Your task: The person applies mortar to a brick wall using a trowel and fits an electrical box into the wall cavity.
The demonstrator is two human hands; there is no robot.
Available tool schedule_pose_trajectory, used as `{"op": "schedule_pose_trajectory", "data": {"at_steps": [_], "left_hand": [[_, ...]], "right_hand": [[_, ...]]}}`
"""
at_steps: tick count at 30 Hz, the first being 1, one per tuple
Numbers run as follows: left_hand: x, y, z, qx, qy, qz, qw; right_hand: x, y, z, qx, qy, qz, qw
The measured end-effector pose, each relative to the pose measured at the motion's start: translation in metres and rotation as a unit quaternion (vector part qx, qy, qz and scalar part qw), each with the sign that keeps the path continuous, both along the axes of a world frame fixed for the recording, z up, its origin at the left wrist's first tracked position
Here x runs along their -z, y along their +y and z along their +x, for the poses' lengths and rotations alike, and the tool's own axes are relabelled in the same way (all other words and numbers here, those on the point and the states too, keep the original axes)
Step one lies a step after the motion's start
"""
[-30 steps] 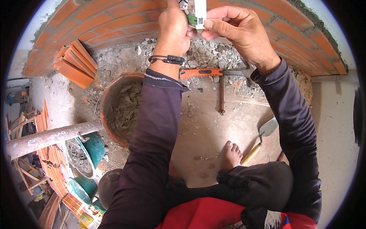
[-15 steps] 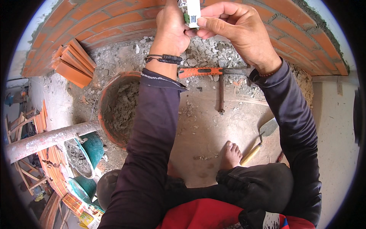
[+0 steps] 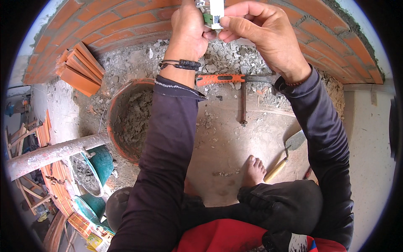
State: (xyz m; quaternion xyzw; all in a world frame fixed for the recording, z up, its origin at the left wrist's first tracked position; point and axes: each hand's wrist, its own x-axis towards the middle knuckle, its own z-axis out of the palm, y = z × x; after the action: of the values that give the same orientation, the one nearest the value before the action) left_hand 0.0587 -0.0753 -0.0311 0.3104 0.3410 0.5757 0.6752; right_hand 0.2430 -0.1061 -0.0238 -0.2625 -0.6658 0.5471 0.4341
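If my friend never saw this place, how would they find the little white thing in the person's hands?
Start at the curved orange brick wall along the top. Near its middle, find the left hand and right hand close together. Between them is the small white piece, its bright white face and green patch standing out against the orange bricks.

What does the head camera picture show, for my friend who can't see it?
A person's left hand and right hand hold a small white and green part near a brick wall. Below are a bucket of grey mix, an orange-handled tool and a trowel.
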Motion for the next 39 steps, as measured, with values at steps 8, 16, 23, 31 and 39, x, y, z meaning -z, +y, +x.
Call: {"op": "schedule_pose_trajectory", "data": {"at_steps": [8,16,23,31,39], "left_hand": [[-0.016,-0.003,0.012,-0.099,0.066,0.000,0.993],[-0.032,-0.018,0.012,-0.148,0.224,-0.020,0.963],[-0.028,-0.006,0.013,-0.189,0.219,-0.030,0.957],[-0.027,-0.006,0.012,-0.244,0.377,0.010,0.893],[-0.026,-0.008,0.009,-0.262,0.428,0.061,0.863]], "right_hand": [[0.000,0.001,0.004,0.002,0.004,-0.002,1.000],[-0.002,0.003,0.008,0.003,0.001,-0.006,1.000],[-0.004,0.006,0.009,-0.003,0.004,-0.013,1.000],[-0.003,0.009,0.014,-0.009,0.013,-0.031,0.999],[0.004,0.007,0.011,-0.023,0.060,-0.054,0.996]]}}
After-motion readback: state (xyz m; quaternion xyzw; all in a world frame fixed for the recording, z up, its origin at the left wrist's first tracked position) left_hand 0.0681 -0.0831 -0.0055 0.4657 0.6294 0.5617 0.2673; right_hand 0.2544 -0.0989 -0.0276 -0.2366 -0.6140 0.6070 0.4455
